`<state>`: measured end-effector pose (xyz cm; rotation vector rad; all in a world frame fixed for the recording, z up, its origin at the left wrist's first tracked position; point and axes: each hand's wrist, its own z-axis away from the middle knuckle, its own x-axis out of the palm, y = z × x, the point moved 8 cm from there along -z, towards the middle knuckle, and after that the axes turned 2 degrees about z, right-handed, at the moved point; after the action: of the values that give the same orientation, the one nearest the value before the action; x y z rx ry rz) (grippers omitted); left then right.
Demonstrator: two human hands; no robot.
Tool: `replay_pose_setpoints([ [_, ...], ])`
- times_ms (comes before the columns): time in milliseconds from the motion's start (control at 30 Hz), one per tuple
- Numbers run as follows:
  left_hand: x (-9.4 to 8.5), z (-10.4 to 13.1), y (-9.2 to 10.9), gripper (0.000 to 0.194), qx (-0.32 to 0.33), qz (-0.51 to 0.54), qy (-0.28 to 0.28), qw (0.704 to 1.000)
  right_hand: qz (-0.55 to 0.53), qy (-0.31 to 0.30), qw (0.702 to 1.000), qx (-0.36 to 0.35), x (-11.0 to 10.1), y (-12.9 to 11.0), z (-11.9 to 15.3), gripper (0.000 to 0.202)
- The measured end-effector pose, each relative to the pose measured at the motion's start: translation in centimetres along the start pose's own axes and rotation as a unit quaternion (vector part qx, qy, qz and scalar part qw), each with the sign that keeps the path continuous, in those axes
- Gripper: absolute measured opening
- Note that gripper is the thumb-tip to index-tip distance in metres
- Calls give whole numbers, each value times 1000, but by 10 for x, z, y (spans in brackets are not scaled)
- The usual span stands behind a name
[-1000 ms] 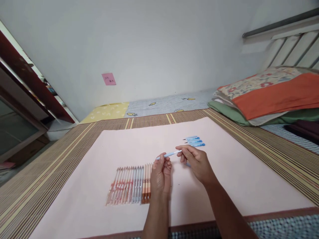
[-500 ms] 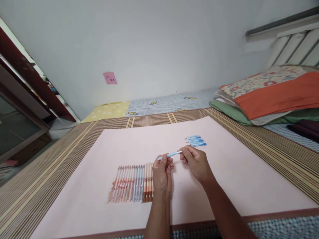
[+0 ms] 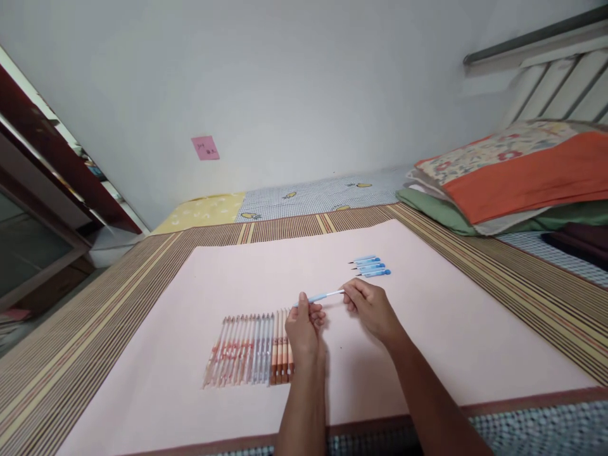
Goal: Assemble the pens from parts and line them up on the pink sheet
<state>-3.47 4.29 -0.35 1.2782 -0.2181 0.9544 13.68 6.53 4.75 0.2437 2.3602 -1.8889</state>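
My left hand is closed, thumb and fingers pinching the blue barrel of a slim pen. From the barrel's right side a thin white section sticks out, and the fingertips of my right hand are closed on its far end. The pen is held nearly level above a pale pink sheet. Beyond my right hand lie several short blue pens with dark pointed tips. To the left of my left wrist is a row of pens, clear, bluish and brown-ended; my left arm hides its right end.
The sheet lies on a striped mat. Folded bedding is stacked at the right, below a white radiator. A pink note is stuck to the wall at the back.
More of the white section shows between my hands. My left hand has shifted slightly left with the blue barrel; my right hand keeps its pinch. The view has moved slightly.
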Motion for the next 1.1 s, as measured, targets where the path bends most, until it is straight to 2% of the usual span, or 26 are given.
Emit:
replay_pose_setpoints([
  [100, -3, -3, 1, 51, -8, -1, 8, 1000, -19, 2, 1000, 11, -10, 2, -1, 27],
  [267, -4, -6, 2, 39, -31, 20, 18, 999, -32, -8, 999, 16, -21, 2, -2, 30],
  [467, -7, -10, 4, 34, -7, 14, 15, 1000, -42, 50, 998, 27, -42, 4, -3, 34],
  [533, -5, -12, 3, 36, 4, -4, 0, 1000, -45, 59, 997, 38, -46, 11, -5, 35],
  [633, 5, -12, 5, 36, 55, -113, -54, 991, -27, 95, 993, 57, -55, 26, -6, 34],
  [733, 21, -7, 10, 22, 156, -260, -108, 947, -2, 137, 988, 77, -64, 37, -4, 33],
  [800, 33, -2, 8, 13, 209, -362, -144, 897, 8, 145, 987, 73, -67, 38, -3, 32],
  [867, 42, 1, 0, 13, 236, -460, -181, 837, 22, 144, 988, 59, -67, 37, -3, 30],
  [933, 47, 2, -6, 14, 259, -514, -195, 794, 34, 142, 988, 49, -67, 37, -3, 28],
  [1033, 49, 3, -9, 14, 276, -533, -201, 774, 42, 139, 988, 50, -67, 41, -3, 27],
  [1100, 48, 1, -11, 13, 264, -534, -206, 776, 52, 136, 988, 46, -67, 43, -3, 27],
])
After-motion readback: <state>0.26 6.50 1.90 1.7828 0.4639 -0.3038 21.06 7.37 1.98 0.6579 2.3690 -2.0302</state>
